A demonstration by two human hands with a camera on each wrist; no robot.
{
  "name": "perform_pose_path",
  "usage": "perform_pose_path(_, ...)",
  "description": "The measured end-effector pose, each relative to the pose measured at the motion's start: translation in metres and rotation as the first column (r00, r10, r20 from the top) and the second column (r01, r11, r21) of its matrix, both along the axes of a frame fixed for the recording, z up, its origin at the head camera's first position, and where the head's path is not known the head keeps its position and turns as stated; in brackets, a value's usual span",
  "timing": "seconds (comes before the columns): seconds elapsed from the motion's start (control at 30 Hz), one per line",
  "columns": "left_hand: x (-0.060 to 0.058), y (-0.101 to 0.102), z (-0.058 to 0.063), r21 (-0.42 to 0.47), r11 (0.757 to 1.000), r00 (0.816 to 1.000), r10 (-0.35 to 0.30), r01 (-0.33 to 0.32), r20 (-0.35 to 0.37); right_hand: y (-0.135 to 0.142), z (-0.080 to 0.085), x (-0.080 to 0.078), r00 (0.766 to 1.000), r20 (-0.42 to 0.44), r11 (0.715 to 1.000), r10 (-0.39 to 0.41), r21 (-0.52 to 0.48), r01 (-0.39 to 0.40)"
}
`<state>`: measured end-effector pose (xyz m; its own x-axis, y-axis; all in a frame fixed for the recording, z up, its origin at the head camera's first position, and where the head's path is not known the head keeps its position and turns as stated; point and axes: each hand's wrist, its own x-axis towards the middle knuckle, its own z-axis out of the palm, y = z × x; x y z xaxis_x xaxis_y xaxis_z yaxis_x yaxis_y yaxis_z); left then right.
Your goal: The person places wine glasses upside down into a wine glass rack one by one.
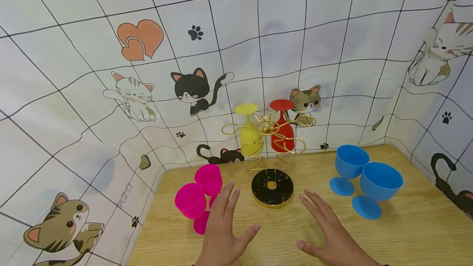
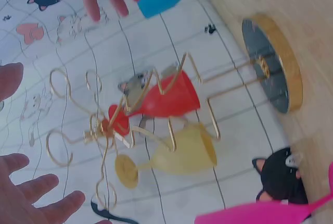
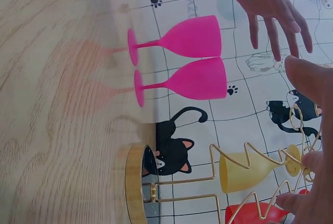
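Note:
My left hand [image 1: 224,231] hovers over the table's near side with its fingers spread, holding nothing. Just left of it stand two pink goblets [image 1: 190,201], one foot partly hidden by that hand. My right hand [image 1: 330,233], also empty with fingers extended, faces it from the other side. Between and beyond the hands is a gold wire glass rack [image 1: 272,192] on a round black base. A yellow goblet [image 1: 251,138] and a red goblet [image 1: 282,134] hang upside down in its rear loops. Two blue goblets [image 1: 381,182] stand upright to the right.
The wooden table [image 1: 273,237] meets a white gridded wall covering [image 1: 236,24] with cartoon cats at the back and both sides. The rack's wire loops stick out sideways and toward the front.

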<state>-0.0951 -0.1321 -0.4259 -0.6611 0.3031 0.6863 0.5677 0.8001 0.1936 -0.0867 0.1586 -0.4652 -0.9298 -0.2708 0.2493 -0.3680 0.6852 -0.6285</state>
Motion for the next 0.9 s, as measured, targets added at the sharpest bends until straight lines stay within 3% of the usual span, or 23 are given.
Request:
perform_pose_path(0.17, -0.009, -0.023, 0.006, 0.09, 0.995, 0.997, 0.045, -0.04, -0.062, 0.0, 0.001, 0.002, 1.0, 0.022, 1.0, 0.009, -0.001, -0.009)
perform_pose_path(0.33, -0.016, -0.052, 0.006, 0.201, 0.973, 0.982, 0.14, -0.113, -0.125, -0.001, 0.0, 0.005, 0.999, 0.03, 1.0, 0.014, -0.006, -0.014)
perform_pose_path(0.47, -0.018, -0.074, 0.001, 0.309, 0.935, 0.978, 0.2, -0.173, -0.059, -0.002, -0.003, 0.006, 1.0, 0.018, 1.0, 0.012, 0.002, -0.012)
perform_pose_path(0.57, -0.018, -0.085, -0.005, 0.433, 0.866, 0.968, 0.236, -0.25, 0.087, -0.003, -0.003, 0.007, 1.0, 0.023, 1.0, 0.005, 0.005, -0.005)
perform_pose_path(0.7, -0.021, -0.096, -0.014, 0.62, 0.707, 0.939, 0.214, -0.34, 0.27, -0.003, -0.004, 0.006, 1.0, 0.017, 1.0, 0.008, 0.002, -0.008)
perform_pose_path(0.77, -0.025, -0.1, -0.022, 0.674, 0.649, 0.932, 0.182, -0.353, 0.313, -0.003, -0.004, 0.006, 1.0, 0.001, 1.0, 0.012, 0.0, -0.012)
perform_pose_path(0.83, -0.028, -0.104, -0.031, 0.694, 0.627, 0.929, 0.153, -0.355, 0.337, -0.004, -0.005, 0.006, 1.0, -0.009, 1.0, 0.013, -0.007, -0.013)
perform_pose_path(0.9, -0.033, -0.107, -0.041, 0.699, 0.621, 0.927, 0.134, -0.354, 0.35, -0.003, -0.005, 0.006, 1.0, -0.006, 1.0, 0.017, -0.014, -0.017)
